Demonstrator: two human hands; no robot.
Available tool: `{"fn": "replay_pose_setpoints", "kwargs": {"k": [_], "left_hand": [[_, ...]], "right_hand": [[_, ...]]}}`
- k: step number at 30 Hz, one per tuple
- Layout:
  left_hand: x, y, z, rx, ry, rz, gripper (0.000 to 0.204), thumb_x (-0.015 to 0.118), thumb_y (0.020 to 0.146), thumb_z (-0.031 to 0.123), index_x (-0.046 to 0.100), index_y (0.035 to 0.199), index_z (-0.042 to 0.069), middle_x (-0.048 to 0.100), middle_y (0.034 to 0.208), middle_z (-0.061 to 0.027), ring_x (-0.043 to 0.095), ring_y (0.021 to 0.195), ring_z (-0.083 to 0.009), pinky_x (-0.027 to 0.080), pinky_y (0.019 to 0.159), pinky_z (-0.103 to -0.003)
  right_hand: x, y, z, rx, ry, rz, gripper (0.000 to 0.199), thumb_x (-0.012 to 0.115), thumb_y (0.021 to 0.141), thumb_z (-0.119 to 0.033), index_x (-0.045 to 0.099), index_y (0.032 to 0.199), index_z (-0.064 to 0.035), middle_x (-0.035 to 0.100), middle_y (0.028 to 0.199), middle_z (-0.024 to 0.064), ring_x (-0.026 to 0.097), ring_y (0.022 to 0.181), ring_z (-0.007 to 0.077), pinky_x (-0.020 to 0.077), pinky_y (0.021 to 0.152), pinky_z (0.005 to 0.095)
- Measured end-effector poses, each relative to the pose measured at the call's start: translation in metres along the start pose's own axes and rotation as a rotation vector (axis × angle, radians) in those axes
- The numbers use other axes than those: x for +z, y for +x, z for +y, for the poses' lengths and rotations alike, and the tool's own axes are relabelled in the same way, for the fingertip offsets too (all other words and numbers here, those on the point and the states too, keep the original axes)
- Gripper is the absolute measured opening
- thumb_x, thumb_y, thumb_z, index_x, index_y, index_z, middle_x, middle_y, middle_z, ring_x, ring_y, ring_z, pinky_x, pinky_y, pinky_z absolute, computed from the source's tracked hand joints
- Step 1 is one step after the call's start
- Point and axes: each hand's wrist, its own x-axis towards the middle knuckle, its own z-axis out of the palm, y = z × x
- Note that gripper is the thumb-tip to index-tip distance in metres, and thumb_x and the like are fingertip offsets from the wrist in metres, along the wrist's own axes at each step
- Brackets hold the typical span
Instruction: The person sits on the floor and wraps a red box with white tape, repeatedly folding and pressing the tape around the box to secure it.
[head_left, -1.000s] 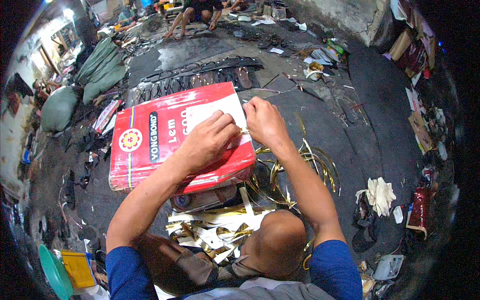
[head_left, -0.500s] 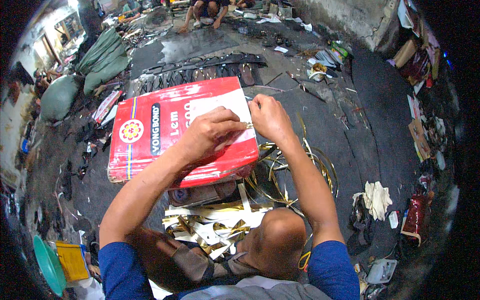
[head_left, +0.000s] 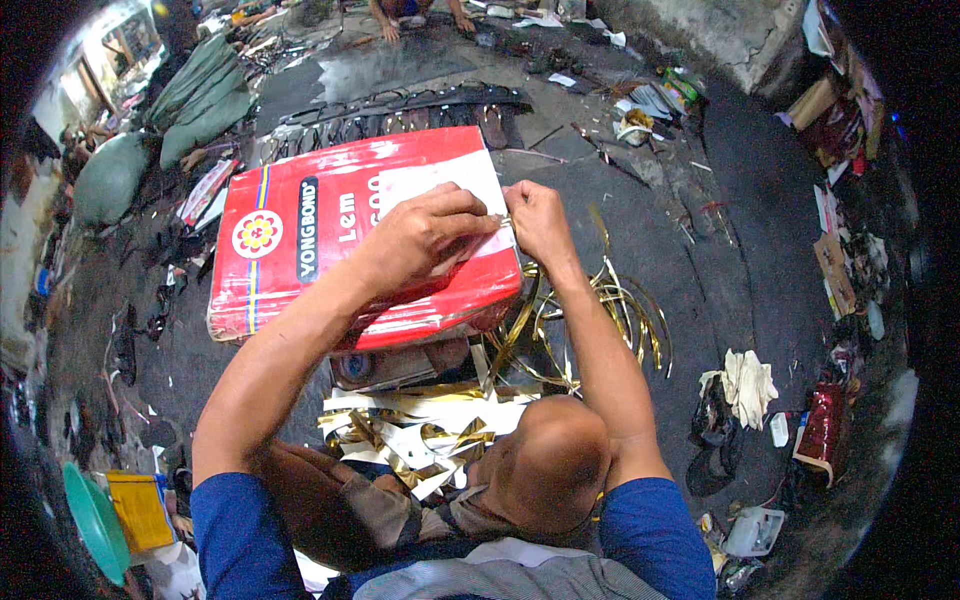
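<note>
A red carton [head_left: 275, 285] with a white and yellow flower emblem lies in front of my knees, its top serving as the surface under my hands. On its right part rests my left hand [head_left: 432, 232], fingers bent and pinching a small gold strip [head_left: 504, 222] at the carton's right edge. Just beside it, my right hand [head_left: 540, 225] is closed in a pinch at the same edge; what its fingertips hold is too small to make out. Long gold strips [head_left: 640, 310] trail in loops on the floor beneath my right forearm.
White and gold strips [head_left: 430, 420] are heaped by my lap. Beyond the carton stand rows of dark sandals [head_left: 400, 125]. Another person's hand [head_left: 390, 32] shows at the top. A pale cloth [head_left: 750, 390] lies right; a green basin [head_left: 95, 525] stands lower left.
My hands have risen slightly in the picture and stay close together at the carton's edge. The whole scene has shifted a little as the head moved. The far person's hands have moved.
</note>
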Motion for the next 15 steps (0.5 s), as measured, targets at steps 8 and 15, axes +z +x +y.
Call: {"fn": "replay_pose_setpoints", "kwargs": {"k": [8, 15], "left_hand": [[-0.005, -0.009, -0.009, 0.107, 0.236, -0.196, 0.059, 0.067, 0.093, 0.040, 0.061, 0.143, 0.010, 0.053, 0.156, -0.0108, 0.044, 0.145, -0.0382, 0.034, 0.123, -0.049], [-0.001, -0.015, -0.011, -0.001, 0.187, -0.280, 0.084, 0.050, 0.099, 0.062, 0.039, 0.158, 0.002, 0.036, 0.165, -0.0191, 0.022, 0.156, -0.0435, 0.017, 0.129, -0.053]], "right_hand": [[-0.013, 0.000, 0.024, -0.091, -0.190, -0.012, 0.025, 0.063, 0.091, -0.022, 0.076, 0.090, -0.0003, 0.072, 0.091, 0.0266, 0.072, 0.083, 0.0419, 0.0571, 0.075, 0.0478], [-0.054, 0.031, 0.023, -0.303, -0.602, 0.171, 0.036, 0.059, 0.103, -0.037, 0.074, 0.109, -0.0044, 0.076, 0.096, 0.0212, 0.073, 0.087, 0.0389, 0.0560, 0.077, 0.0450]]}}
